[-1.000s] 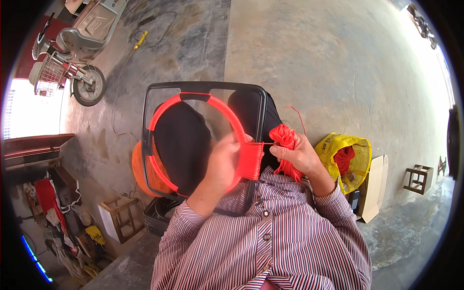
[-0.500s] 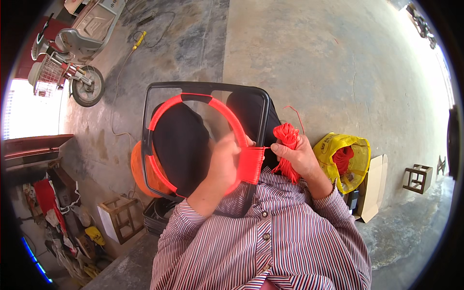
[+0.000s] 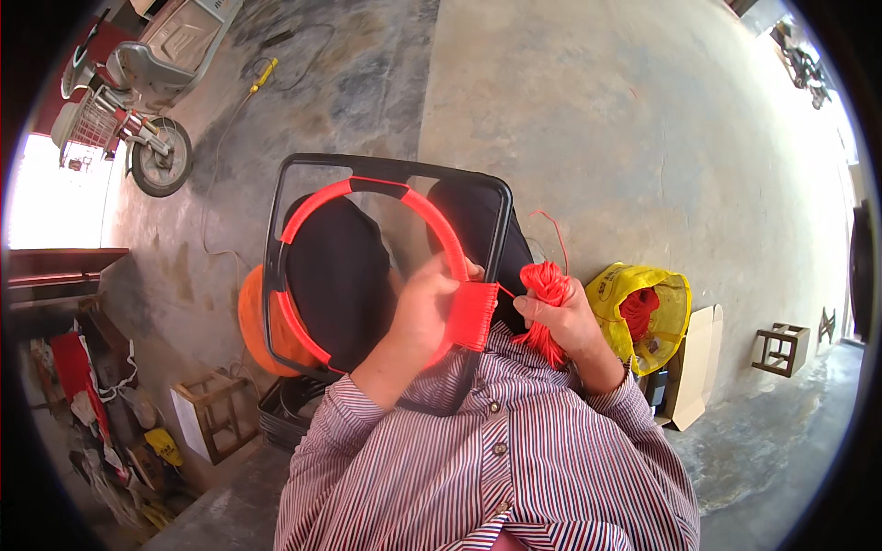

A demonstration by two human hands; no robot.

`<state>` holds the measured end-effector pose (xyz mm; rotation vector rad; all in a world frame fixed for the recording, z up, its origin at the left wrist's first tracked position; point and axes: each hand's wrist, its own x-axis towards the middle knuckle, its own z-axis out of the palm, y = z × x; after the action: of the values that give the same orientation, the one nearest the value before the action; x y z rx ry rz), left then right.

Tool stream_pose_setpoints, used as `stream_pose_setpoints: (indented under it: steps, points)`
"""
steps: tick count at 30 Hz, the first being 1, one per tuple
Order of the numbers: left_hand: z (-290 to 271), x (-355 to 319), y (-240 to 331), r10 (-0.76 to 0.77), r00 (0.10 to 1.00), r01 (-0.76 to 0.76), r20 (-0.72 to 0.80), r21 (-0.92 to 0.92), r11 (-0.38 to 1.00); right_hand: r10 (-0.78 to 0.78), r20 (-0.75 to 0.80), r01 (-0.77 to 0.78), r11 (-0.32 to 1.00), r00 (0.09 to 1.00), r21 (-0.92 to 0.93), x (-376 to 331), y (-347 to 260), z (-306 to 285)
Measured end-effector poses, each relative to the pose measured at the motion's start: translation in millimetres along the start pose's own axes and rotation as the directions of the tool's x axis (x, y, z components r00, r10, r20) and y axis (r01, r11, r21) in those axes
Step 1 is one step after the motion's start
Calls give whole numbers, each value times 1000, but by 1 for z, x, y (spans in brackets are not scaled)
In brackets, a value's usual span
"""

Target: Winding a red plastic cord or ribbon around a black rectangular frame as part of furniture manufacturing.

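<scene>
Little has shifted since the earlier frames — only the right hand (image 3: 565, 321) has eased its clenched bundle of red plastic cord (image 3: 545, 280) slightly outward, drawing the strand taut. Left hand (image 3: 424, 308) still grips the red-wrapped ring (image 3: 441, 239) inside the black rectangular metal frame (image 3: 276, 230), beside the woven red patch (image 3: 474, 315) between both hands — so the weaving looks mid-row. Right of the right hand lies a yellow bag of cord (image 3: 657, 298).
</scene>
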<state>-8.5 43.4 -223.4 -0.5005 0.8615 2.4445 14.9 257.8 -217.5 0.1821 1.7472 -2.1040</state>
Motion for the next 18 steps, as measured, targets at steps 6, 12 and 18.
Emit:
stream_pose_setpoints:
  steps: [6,12,18]
  points:
    - [0,-4,-3,-3,1000,3,3,-6,1000,14,-27,-13,999,1000,41,3,-5,-2]
    - [-1,-2,-2,8,999,-9,35,46,999,12,-1,-12,996,1000,-87,-6,-7,-1]
    - [-8,3,-6,-60,998,62,28,-72,995,30,-201,-39,998,979,-42,34,4,-43]
